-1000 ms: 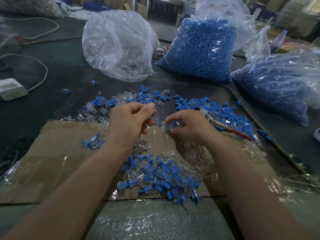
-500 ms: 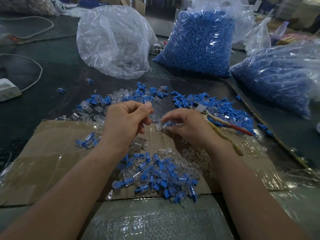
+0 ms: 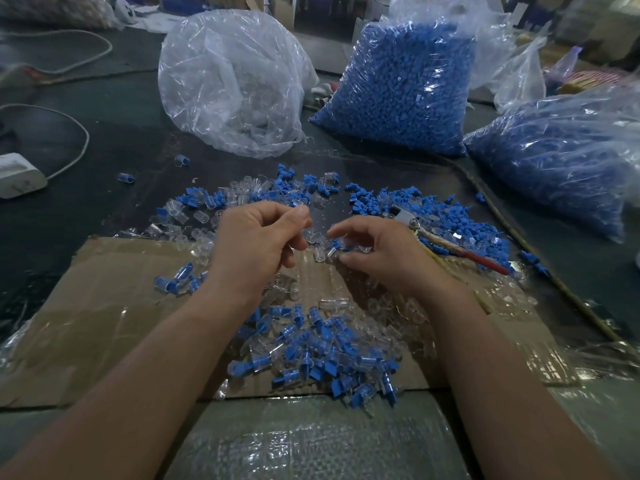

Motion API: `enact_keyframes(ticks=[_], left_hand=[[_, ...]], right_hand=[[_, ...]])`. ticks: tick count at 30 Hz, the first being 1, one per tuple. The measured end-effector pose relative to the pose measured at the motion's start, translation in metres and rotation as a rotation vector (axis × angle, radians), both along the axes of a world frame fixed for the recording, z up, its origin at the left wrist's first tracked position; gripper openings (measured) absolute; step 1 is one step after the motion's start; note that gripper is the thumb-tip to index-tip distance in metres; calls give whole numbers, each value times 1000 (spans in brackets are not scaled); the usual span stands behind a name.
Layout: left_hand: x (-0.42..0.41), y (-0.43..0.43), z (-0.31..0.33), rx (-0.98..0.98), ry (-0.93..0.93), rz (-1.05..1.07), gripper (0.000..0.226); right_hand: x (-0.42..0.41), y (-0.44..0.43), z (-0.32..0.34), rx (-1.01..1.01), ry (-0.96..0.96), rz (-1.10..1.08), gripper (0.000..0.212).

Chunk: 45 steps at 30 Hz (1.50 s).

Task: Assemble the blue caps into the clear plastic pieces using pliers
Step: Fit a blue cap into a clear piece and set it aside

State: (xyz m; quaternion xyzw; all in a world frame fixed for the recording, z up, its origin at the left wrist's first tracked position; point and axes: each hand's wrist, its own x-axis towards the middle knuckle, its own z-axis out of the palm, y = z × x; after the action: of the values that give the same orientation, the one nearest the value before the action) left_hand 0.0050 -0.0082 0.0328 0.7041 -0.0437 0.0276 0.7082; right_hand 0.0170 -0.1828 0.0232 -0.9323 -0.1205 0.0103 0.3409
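Observation:
My left hand point(image 3: 256, 244) hovers over the far edge of the cardboard, its thumb and forefinger pinched on a small clear plastic piece point(image 3: 310, 233) that is hard to make out. My right hand point(image 3: 384, 254) faces it. Its curled forefinger and thumb pinch a blue cap point(image 3: 336, 243) seated at the end of a clear piece point(image 3: 320, 254). The pliers point(image 3: 450, 244), with a red handle, lie untouched on the loose blue caps point(image 3: 460, 220) right of my right hand. A heap of assembled pieces point(image 3: 322, 351) lies between my forearms.
Loose clear pieces point(image 3: 194, 216) are scattered at the far left of the cardboard sheet point(image 3: 104, 323). Behind stand a clear bag point(image 3: 232, 81) and two bags of blue caps point(image 3: 398, 88) point(image 3: 561, 154). A white adapter point(image 3: 17, 174) with its cable lies at the left.
My hands have drawn slightly apart, so the capped clear piece now shows in the gap between them. The pliers have not moved.

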Motion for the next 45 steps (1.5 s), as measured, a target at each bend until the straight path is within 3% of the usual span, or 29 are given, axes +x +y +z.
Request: enact_keyframes(ticks=[7, 12, 19, 24, 29, 36, 40, 42, 45], left_hand=[[2, 1, -4, 45, -21, -13, 15], [2, -1, -9, 138, -7, -113, 17], [2, -1, -10, 158, -39, -135, 23], [1, -1, -9, 174, -85, -84, 17], [1, 0, -8, 130, -47, -115, 15], [2, -1, -8, 119, -10, -68, 22], [1, 0, -7, 153, -14, -77, 22], [2, 0, -7, 150, -18, -61, 21], [2, 0, -7, 161, -26, -47, 20]], right_hand=[[-4, 1, 3, 218, -127, -93, 31], [-7, 6, 5, 386, -137, -74, 34], [-14, 17, 8, 482, -86, 2, 20], [-19, 19, 12, 417, -146, 9, 15], [-21, 21, 14, 318, -80, 52, 21], [-11, -1, 14, 330, -131, -236, 23], [-6, -3, 7, 153, -97, -228, 23], [-3, -4, 3, 77, -112, -236, 11], [1, -6, -2, -77, -158, -242, 21]])
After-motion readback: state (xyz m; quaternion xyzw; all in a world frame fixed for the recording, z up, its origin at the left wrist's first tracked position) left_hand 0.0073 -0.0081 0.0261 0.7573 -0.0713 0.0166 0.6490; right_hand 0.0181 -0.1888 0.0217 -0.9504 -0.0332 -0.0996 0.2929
